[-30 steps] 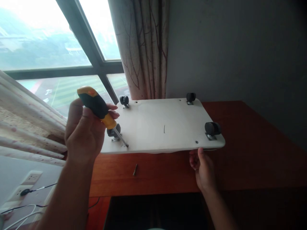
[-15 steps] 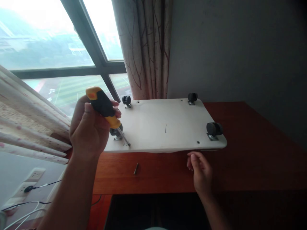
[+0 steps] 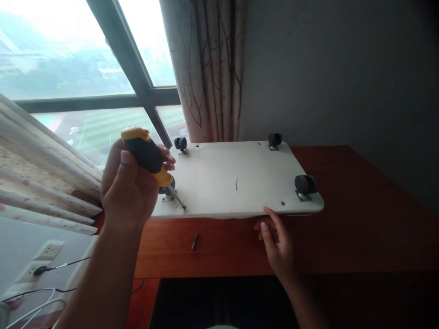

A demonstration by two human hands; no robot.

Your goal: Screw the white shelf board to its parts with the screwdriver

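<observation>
My left hand (image 3: pixel 128 189) is wrapped round the yellow and black handle of a screwdriver (image 3: pixel 146 155). Its shaft slants down to a screw head (image 3: pixel 184 207) near the front left corner of a white board (image 3: pixel 212 178). Black caster wheels stand up from the board's corners; the front left caster (image 3: pixel 168 187) is partly hidden behind the screwdriver and hand. At the board's front edge is my right hand (image 3: pixel 279 244), fingers apart and holding nothing, with the index fingertip at the edge. A loose screw (image 3: pixel 195 241) lies on the wooden table in front of the board.
The reddish-brown table (image 3: pixel 353 219) extends to the right of the board. Behind stand a patterned curtain (image 3: pixel 212 68) and a grey wall (image 3: pixel 329 73), with a window (image 3: pixel 61 55) at left. A wall socket (image 3: pixel 34 269) with plugged cables is at lower left.
My right hand has moved left and its index finger has stretched out to the board's front edge. In my left hand the screwdriver handle has turned, while its tip stays at the same screw.
</observation>
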